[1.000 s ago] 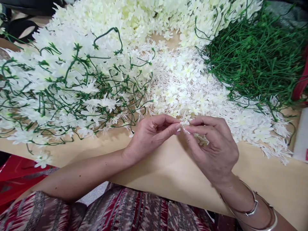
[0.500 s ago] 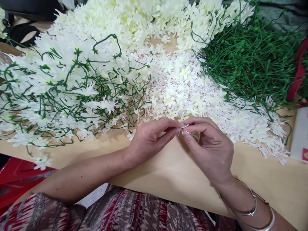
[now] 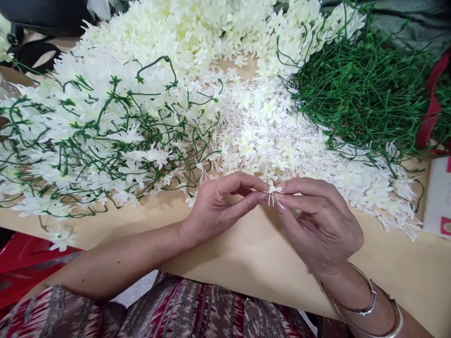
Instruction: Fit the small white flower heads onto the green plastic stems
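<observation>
Between my fingertips is a small white artificial flower piece [image 3: 272, 191] with thin white prongs hanging down. My left hand [image 3: 225, 202] pinches it from the left with thumb and forefinger. From the other side my right hand [image 3: 317, 218] grips it with thumb and fingers; a silver bracelet circles that wrist. Just beyond the hands lies a heap of white stamen pieces and small blossoms [image 3: 260, 126]. Left of them is a pile of white flowers on green stems [image 3: 105, 136].
A mound of bare green plastic stems [image 3: 362, 89] lies at the right, with a red strap [image 3: 431, 103] over it. Cream petals [image 3: 186, 37] are heaped at the back. A white and red box [image 3: 439, 197] sits at the right edge. A red stool [image 3: 24, 256] shows lower left.
My right hand has shifted slightly right and its fingers have drawn back a little. The white flower piece between the fingertips now shows more, its prongs pointing down. My left hand has barely moved.
</observation>
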Action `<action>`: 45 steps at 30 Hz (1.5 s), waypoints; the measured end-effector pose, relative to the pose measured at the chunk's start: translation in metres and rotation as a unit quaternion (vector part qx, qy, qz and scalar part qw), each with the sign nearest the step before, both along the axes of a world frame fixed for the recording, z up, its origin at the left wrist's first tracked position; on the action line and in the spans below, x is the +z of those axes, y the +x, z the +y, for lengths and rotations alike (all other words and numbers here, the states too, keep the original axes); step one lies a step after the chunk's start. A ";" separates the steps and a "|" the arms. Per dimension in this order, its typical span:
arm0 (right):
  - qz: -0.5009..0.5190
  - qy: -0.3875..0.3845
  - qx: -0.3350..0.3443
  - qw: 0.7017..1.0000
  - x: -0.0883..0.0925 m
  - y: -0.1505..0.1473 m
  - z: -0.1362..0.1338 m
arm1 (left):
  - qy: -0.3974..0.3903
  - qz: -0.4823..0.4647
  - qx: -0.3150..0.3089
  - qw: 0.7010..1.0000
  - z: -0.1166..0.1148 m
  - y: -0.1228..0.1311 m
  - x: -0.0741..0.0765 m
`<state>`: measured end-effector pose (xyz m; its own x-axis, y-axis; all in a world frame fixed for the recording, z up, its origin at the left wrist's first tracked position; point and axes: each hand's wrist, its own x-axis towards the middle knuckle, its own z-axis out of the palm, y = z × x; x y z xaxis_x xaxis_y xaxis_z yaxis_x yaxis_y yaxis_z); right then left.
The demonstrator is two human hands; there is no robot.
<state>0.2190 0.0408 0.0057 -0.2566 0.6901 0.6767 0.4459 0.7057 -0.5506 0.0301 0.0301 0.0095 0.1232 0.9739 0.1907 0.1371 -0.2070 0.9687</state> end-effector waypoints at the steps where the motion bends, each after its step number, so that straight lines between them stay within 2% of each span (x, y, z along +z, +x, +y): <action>1: -0.002 0.005 -0.003 1.000 0.000 0.000 0.000 | 0.003 -0.004 -0.004 1.000 0.000 0.000 0.001; 4: 0.017 -0.005 -0.011 1.000 0.000 -0.001 -0.002 | 0.015 -0.022 -0.015 1.000 0.000 -0.001 0.002; 10: 0.078 -0.104 0.006 0.992 -0.004 -0.006 -0.003 | -0.014 -0.051 -0.022 0.998 0.002 -0.001 0.001; 15: 0.095 -0.102 0.004 0.990 -0.004 -0.007 -0.004 | 0.048 -0.015 -0.045 0.998 0.003 -0.002 0.003; 19: 0.108 -0.113 -0.002 0.988 -0.005 -0.008 -0.005 | 0.066 0.015 -0.033 0.997 0.001 -0.002 0.002; 24: 0.103 -0.136 -0.006 0.985 -0.007 -0.006 -0.004 | 0.054 0.035 -0.032 0.997 0.001 -0.003 0.003; 33: 0.068 -0.133 0.035 0.988 0.001 0.002 0.000 | 0.009 -0.010 -0.075 0.997 0.001 -0.004 -0.002; 45: 0.096 -0.210 0.003 0.973 -0.009 0.014 0.005 | -0.010 -0.017 -0.037 0.999 0.000 -0.004 -0.003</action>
<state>0.2326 0.0457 -0.0034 -0.1581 0.9150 0.3712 0.3032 0.4028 -0.8636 0.0265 0.0299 0.0064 0.1893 0.9661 0.1757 0.0892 -0.1951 0.9767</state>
